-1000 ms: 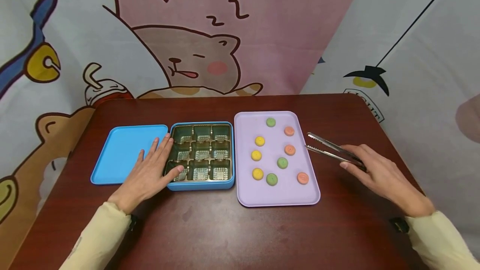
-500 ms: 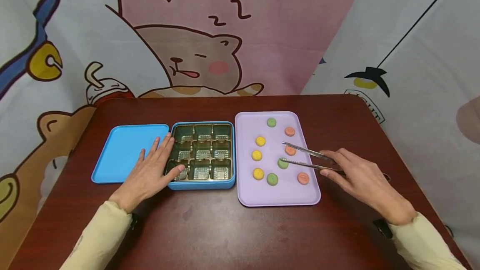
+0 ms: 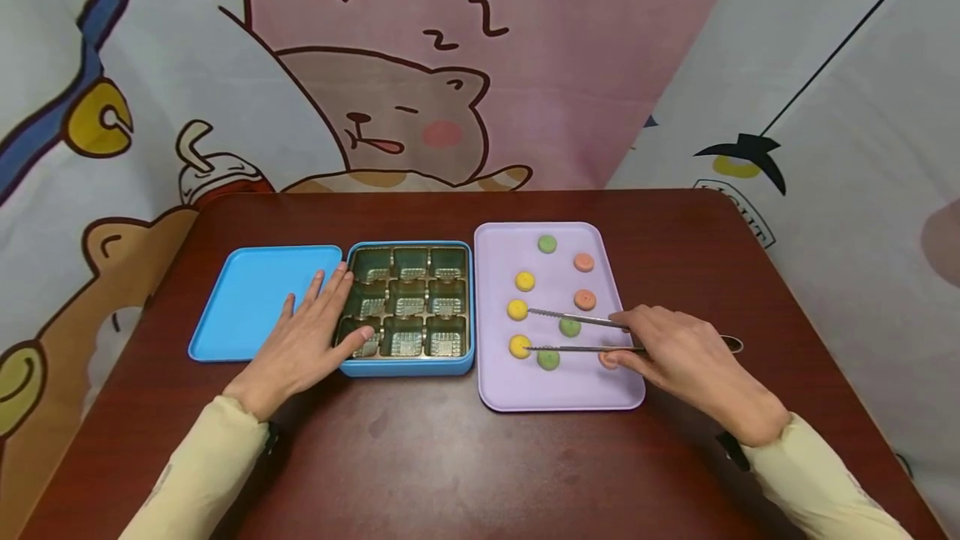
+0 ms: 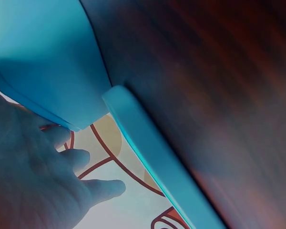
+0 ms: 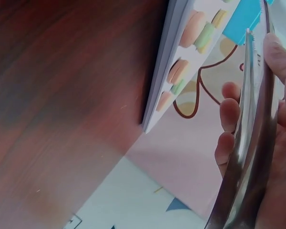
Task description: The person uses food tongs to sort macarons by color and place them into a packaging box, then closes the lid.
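Left grip is palm-down, fingers stretched out long, thumb poking off to its right. Right grip is curled into a pinch, thumb on its near side. Pale-sleeved forearms angle back behind both.

Tray in head and right-wrist views

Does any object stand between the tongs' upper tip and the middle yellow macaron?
Nothing visible does. In the head view, the upper tip of the tongs in the right hand ends just right of the middle yellow macaron; whether they touch, I cannot tell.
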Tool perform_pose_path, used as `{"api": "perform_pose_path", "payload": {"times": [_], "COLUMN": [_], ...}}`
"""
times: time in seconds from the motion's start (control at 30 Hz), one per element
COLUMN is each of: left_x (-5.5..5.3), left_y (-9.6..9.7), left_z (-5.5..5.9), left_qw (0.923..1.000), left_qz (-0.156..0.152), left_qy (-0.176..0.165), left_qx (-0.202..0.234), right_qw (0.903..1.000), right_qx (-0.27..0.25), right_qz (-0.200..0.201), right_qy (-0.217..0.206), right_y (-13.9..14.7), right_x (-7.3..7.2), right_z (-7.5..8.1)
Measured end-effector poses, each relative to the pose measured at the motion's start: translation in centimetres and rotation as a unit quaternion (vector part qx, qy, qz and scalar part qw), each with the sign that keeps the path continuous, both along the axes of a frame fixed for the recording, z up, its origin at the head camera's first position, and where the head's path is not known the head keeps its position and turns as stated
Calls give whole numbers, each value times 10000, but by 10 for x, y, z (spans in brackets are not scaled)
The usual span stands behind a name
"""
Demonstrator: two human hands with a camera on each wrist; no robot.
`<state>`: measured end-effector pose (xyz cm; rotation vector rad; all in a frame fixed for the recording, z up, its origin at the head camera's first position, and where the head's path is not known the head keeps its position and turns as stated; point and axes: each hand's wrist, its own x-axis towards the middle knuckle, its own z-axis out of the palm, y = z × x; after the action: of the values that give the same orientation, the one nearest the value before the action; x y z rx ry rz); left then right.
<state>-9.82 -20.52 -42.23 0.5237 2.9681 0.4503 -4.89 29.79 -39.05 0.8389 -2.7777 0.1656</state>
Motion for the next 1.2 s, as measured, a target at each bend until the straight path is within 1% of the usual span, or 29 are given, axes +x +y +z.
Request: {"api": "perform_pose_path", "payload": {"times": [0.2,0.3,0.43,0.7,0.8,0.97,1.2], "left_x": [0,-1,-1,-1,-1,-1,-1], "left_y": [0,1,1,1,1,0,0], "left_z": [0,1,1,1,0,1,0], "left_qw": [10000,10000,10000,10000,10000,10000,10000], "left_qz": [21,18,17,7,2,-8,-3], "left_qy": [-13,-20,-37,-43,-27,0,-29], "left_qx": [16,5,4,-5,27,47,29], "right_qw": [9988,9981,9982,9980,9977,9980,9980], "right_qx": [191,251,248,51,74,253,363], "right_qz": [458,570,541,464,437,459,466], "right_qy": [30,-9,-112,-427,-506,-364,-232], "right_y": [-7,-8,-7,-3,1,4,5], "right_x": [-6,-9,-10,-13,-13,-14,-17], "right_z": [-2,-1,1,4,5,5,4]}}
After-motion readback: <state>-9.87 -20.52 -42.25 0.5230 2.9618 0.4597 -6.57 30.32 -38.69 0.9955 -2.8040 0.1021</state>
